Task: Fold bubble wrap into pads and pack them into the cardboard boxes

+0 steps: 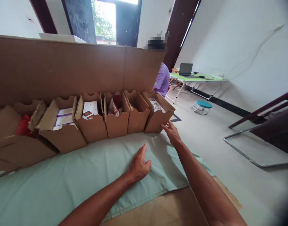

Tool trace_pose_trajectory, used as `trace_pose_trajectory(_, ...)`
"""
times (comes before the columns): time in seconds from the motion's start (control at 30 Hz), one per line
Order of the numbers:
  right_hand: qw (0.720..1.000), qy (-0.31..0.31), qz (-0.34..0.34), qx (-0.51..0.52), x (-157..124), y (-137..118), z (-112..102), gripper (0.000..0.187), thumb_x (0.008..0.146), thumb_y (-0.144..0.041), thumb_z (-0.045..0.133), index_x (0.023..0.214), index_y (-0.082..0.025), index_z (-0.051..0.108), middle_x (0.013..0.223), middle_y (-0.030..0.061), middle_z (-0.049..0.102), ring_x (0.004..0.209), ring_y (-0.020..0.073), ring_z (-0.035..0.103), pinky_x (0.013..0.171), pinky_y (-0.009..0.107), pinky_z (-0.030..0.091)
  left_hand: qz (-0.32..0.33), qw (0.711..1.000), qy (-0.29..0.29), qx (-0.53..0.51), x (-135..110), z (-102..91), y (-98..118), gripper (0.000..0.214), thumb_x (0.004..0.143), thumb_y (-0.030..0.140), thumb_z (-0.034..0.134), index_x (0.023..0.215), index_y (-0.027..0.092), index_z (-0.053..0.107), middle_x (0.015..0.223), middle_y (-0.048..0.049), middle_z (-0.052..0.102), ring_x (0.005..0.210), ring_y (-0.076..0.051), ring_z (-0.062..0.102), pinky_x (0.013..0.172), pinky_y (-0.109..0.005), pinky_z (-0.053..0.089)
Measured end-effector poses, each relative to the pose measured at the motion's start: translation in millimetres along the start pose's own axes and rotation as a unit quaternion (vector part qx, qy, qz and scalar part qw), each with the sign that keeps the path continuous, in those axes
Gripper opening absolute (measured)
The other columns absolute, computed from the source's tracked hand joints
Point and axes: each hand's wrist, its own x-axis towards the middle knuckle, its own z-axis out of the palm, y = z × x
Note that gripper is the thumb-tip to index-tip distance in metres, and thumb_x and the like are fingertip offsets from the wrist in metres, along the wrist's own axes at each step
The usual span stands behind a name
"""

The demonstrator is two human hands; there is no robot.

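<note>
A row of several open cardboard boxes stands on a pale green cloth, with papers and red items inside some. My right hand reaches to the rightmost box, and its fingertips touch the box's lower front corner; the fingers are spread and hold nothing. My left hand lies on the cloth in front of the boxes, fingers loosely together and stretched flat, empty. A tall cardboard sheet stands behind the boxes.
Behind the cardboard sheet sits a person in a purple shirt. A green folding table with a laptop stands at the back right, a teal stool before it. A metal-framed bench is on the right. The table's front edge is near.
</note>
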Motion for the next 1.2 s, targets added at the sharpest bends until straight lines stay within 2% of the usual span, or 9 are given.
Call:
trace_pose_trajectory(0.17, 0.989, 0.119, -0.065, -0.056, -22, -34, -7, 0.051, 0.076, -0.053, 0.066, 0.113, -0.018, 0.065, 0.115, 0.0131, 0.070, 0.104, 0.0285, 0.064, 0.092, 0.047, 0.052, 0.022, 0.999, 0.028, -0.002, -21, -2.0, -12, 0.073, 0.079, 0.010, 0.056, 0.151, 0.014, 0.043, 0.144, -0.0189, 0.060, 0.134, -0.029, 0.060, 0.115, -0.047, 0.048)
trace_pose_trajectory(0.27, 0.975, 0.011, -0.165, -0.146, -40, -80, 17, 0.043, 0.090, -0.043, 0.059, 0.127, -0.020, 0.065, 0.094, 0.0047, 0.074, 0.081, 0.0217, 0.067, 0.081, 0.037, 0.054, 0.034, 0.998, 0.039, 0.020, -18, -0.4, -12, 0.067, 0.079, 0.010, 0.056, 0.146, 0.013, 0.048, 0.140, -0.0183, 0.063, 0.129, -0.028, 0.062, 0.112, -0.046, 0.050)
trace_pose_trajectory(0.37, 0.913, -0.124, -0.180, -0.344, -39, -121, 59, 0.058, 0.092, -0.029, 0.060, 0.149, -0.025, 0.052, 0.094, 0.0019, 0.077, 0.081, 0.0221, 0.070, 0.079, 0.034, 0.051, 0.043, 0.997, 0.059, 0.039, -17, -0.6, -7, 0.065, 0.075, 0.010, 0.058, 0.140, 0.013, 0.053, 0.140, -0.0178, 0.062, 0.132, -0.030, 0.059, 0.117, -0.049, 0.045)
trace_pose_trajectory(0.47, 0.868, -0.142, -0.135, -0.456, -25, -142, 91, 0.048, 0.089, -0.020, 0.061, 0.137, -0.021, 0.064, 0.100, 0.0085, 0.079, 0.095, 0.0295, 0.072, 0.080, 0.036, 0.050, 0.047, 0.993, 0.092, 0.060, -27, -4.1, -3, 0.063, 0.073, 0.009, 0.059, 0.135, 0.014, 0.057, 0.147, -0.0187, 0.056, 0.142, -0.033, 0.049, 0.126, -0.053, 0.033)
trace_pose_trajectory(0.57, 0.867, -0.125, -0.128, -0.464, -28, -148, 92, 0.030, 0.087, -0.017, 0.057, 0.111, -0.016, 0.075, 0.101, 0.0150, 0.079, 0.095, 0.0331, 0.073, 0.075, 0.036, 0.049, 0.046, 0.988, 0.135, 0.065, -47, -13.0, -5, 0.065, 0.074, 0.008, 0.057, 0.139, 0.016, 0.054, 0.154, -0.0180, 0.050, 0.148, -0.033, 0.042, 0.128, -0.053, 0.028)
trace_pose_trajectory(0.83, 0.904, -0.109, -0.220, -0.349, -188, -139, -39, 0.017, 0.093, -0.032, 0.056, 0.098, -0.025, 0.071, 0.084, 0.0003, 0.078, 0.064, 0.0191, 0.070, 0.062, 0.030, 0.052, 0.044, 0.968, 0.244, 0.025, -97, -72.4, 2, 0.073, 0.082, 0.024, 0.059, 0.151, 0.014, 0.037, 0.158, -0.0219, 0.042, 0.150, -0.036, 0.039, 0.126, -0.059, 0.027)
trace_pose_trajectory(1.0, 0.936, 0.012, -0.221, -0.274, -291, -111, -129, 0.036, 0.088, -0.030, 0.068, 0.124, -0.031, 0.069, 0.103, 0.0037, 0.077, 0.090, 0.0243, 0.074, 0.076, 0.033, 0.058, 0.054, 0.984, 0.167, -0.041, -110, -94.0, 27, 0.081, 0.079, 0.028, 0.067, 0.154, 0.024, 0.035, 0.163, -0.0162, 0.039, 0.152, -0.036, 0.037, 0.123, -0.059, 0.031)
trace_pose_trajectory(1.13, 0.980, 0.051, -0.057, -0.185, -337, -80, -142, 0.096, 0.083, -0.049, 0.078, 0.163, -0.029, 0.028, 0.142, 0.0131, 0.063, 0.122, 0.0315, 0.066, 0.090, 0.040, 0.059, 0.029, 0.993, 0.029, -0.108, -117, -84.7, 48, 0.081, 0.078, 0.028, 0.068, 0.154, 0.028, 0.039, 0.163, -0.0121, 0.042, 0.151, -0.036, 0.037, 0.122, -0.058, 0.032)
trace_pose_trajectory(1.2, 0.979, 0.029, -0.017, -0.201, -344, -69, -130, 0.095, 0.081, -0.056, 0.078, 0.160, -0.025, 0.035, 0.147, 0.0160, 0.059, 0.126, 0.0350, 0.063, 0.096, 0.044, 0.058, 0.017, 0.991, -0.011, -0.132, -121, -75.2, 55, 0.076, 0.078, 0.031, 0.070, 0.150, 0.025, 0.045, 0.159, -0.0132, 0.048, 0.147, -0.036, 0.043, 0.120, -0.055, 0.035)
